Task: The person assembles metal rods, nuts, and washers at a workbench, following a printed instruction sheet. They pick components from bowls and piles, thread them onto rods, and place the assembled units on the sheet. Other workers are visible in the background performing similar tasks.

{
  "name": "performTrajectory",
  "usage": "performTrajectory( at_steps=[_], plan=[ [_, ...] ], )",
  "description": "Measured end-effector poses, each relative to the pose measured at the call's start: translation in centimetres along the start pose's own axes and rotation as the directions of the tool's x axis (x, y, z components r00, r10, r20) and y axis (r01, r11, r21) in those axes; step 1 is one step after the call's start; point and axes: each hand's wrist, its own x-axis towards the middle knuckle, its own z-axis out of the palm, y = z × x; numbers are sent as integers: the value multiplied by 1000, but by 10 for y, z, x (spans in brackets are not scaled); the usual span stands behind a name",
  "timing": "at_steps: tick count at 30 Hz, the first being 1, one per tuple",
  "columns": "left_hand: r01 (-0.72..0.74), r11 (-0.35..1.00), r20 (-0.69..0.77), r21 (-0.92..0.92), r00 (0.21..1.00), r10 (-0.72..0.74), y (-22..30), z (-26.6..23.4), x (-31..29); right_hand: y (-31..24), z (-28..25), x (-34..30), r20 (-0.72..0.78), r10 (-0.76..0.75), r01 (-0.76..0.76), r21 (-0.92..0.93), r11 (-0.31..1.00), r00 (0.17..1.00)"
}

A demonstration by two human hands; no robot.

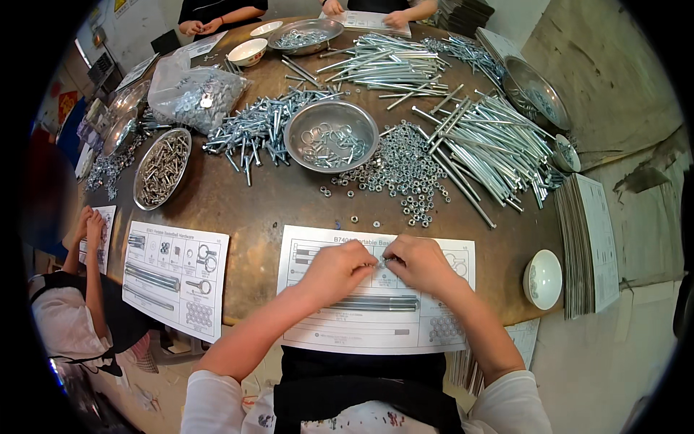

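Note:
My left hand and my right hand meet over the upper middle of a printed hardware sheet. Both hands are closed, thumbs and fingertips pinched close together. Between them shows a small shiny metal piece, too small and too covered to name. The sheet lies at the table's near edge and bears pictures of bolts, rings and nuts. Beyond my hands are a heap of loose nuts and a steel bowl containing metal rings.
Long bolts are piled at right, with shorter bolts left of the bowl. An oval dish of screws sits farther left. A white bowl stands beside stacked sheets. Co-workers' hands show at left and across the table.

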Motion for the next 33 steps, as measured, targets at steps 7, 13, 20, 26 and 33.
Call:
performTrajectory(
  at_steps=[7,13,20,26,33],
  plan=[
    [-37,977,83,212,996,20,7,39,1,0,4,-22,-108,113,-109,45,993,988],
    [99,991,52,87,993,-104,21,21,8,-15,6,-33,-150,200,-197,37,980,968],
    [127,985,132,116,981,-142,2,21,18,-15,21,-32,-193,214,-225,-36,974,958],
    [68,996,43,55,997,-70,-9,22,5,-24,14,-22,-159,221,-220,26,975,962],
    [436,830,-525,347,824,-214,-91,-112,17,-32,-13,-3,-195,206,-188,105,976,959]
  ],
)
